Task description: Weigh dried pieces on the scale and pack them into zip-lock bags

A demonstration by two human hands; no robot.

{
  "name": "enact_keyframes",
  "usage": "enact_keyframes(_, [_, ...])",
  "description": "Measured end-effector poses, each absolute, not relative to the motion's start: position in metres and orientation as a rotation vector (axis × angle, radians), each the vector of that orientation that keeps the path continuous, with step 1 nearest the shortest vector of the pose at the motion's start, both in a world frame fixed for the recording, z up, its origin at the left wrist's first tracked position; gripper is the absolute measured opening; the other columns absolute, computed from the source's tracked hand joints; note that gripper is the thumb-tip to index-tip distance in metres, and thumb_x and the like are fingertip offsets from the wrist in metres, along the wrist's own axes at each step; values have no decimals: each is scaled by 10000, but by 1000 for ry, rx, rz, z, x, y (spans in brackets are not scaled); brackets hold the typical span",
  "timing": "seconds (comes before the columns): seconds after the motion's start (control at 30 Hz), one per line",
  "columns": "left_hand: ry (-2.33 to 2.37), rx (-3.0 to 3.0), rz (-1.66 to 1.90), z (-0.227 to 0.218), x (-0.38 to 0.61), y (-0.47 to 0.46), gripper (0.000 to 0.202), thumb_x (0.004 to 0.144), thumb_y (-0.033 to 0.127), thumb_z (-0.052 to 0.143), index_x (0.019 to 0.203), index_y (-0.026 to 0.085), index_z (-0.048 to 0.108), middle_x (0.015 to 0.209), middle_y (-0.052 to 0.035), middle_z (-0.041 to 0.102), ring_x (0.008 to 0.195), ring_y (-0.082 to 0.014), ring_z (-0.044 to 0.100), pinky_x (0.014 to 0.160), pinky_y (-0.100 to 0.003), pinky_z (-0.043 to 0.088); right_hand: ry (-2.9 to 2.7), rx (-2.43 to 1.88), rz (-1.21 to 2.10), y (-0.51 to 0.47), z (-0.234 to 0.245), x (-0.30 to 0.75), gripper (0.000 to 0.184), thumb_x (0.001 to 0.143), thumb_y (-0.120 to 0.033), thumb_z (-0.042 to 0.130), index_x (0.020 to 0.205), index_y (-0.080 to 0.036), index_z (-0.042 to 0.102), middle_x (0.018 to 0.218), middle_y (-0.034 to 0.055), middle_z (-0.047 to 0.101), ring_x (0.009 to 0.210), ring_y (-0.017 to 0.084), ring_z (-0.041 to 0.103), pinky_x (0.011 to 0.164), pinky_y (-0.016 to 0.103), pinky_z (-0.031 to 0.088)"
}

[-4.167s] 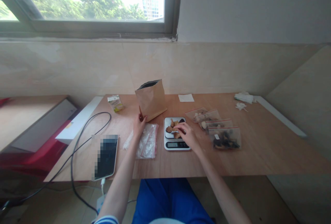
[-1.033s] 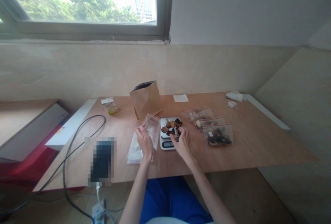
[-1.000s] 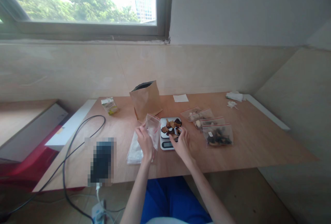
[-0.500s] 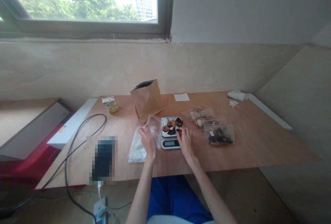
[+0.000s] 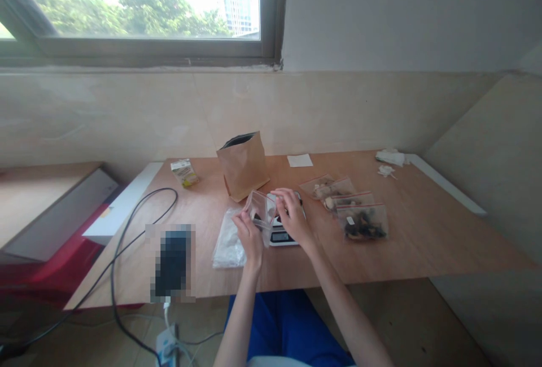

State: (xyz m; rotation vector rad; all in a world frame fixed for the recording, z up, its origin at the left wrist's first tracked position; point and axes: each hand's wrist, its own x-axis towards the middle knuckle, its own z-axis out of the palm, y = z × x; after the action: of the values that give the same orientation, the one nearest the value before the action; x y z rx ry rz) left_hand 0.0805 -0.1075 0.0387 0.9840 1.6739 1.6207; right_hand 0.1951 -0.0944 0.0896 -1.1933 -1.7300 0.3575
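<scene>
The left hand (image 5: pixel 249 238) sits low with the wrist bent and the fingers curled around the lower part of a clear zip bag (image 5: pixel 261 213), holding it up off the bench at a tilt. The right hand (image 5: pixel 292 214) reaches in from the lower right, its fingers arched and drawn together at the bag's right edge. It is mostly closed, but whether it pinches anything cannot be told from this view. A small dark piece (image 5: pixel 256 218) shows at the bag near the left hand's fingers.

Both forearms angle in from the bottom of the view, above the person's blue trousers (image 5: pixel 288 327). Just behind the hands, a digital kitchen scale (image 5: pixel 280 237) stands on the bench (image 5: pixel 415 237), its display showing and its platform mostly hidden by the right hand and the bag. Under the left hand lies a flattened stack of clear plastic bags (image 5: pixel 227 245).

To the right, three filled zip bags with red seals (image 5: pixel 362 222) lie in a loose overlapping row. Behind the hands stands an open kraft paper pouch (image 5: pixel 243 166), with a small carton (image 5: pixel 184 173) to its left. A blurred phone (image 5: pixel 171 262) lies near the bench's front edge, its black cable (image 5: pixel 127 237) looping away to the left.
</scene>
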Motion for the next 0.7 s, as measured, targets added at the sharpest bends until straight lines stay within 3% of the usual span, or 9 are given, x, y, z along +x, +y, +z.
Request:
enact_keyframes(0.17, [1699,885,1666,36,72,-108,419,880,548,262,961,182,449,1001,-136,613,919,-229,606,777,-351,439,-1916,-1300,270,-93,53,217,265,871,-148,376,970,-171,621,969,99,607,954,211,550,868,378,451])
enact_keyframes(0.33, [1587,834,1761,34,74,-110,409,884,540,274,986,182,444,1058,-140,597,954,-214,605,802,-342,455,-2241,-1309,237,-101,35,214,331,851,-219,508,1178,-216,564,1216,100,578,1104,245,523,933,455,432])
enact_keyframes(0.43, [1557,845,1797,32,76,-112,402,887,529,280,1005,180,441,1064,-139,586,971,-213,597,817,-344,456,-2283,-1330,227,-103,30,214,378,823,-177,550,1200,-212,550,1259,104,563,1121,256,530,917,468,449])
enact_keyframes(0.7, [1454,859,1948,32,80,-117,362,883,515,297,956,178,411,1084,-172,564,1055,-231,564,907,-388,430,-2171,-1254,300,-109,24,226,288,805,-52,476,986,-206,638,970,67,675,939,219,614,821,403,504])
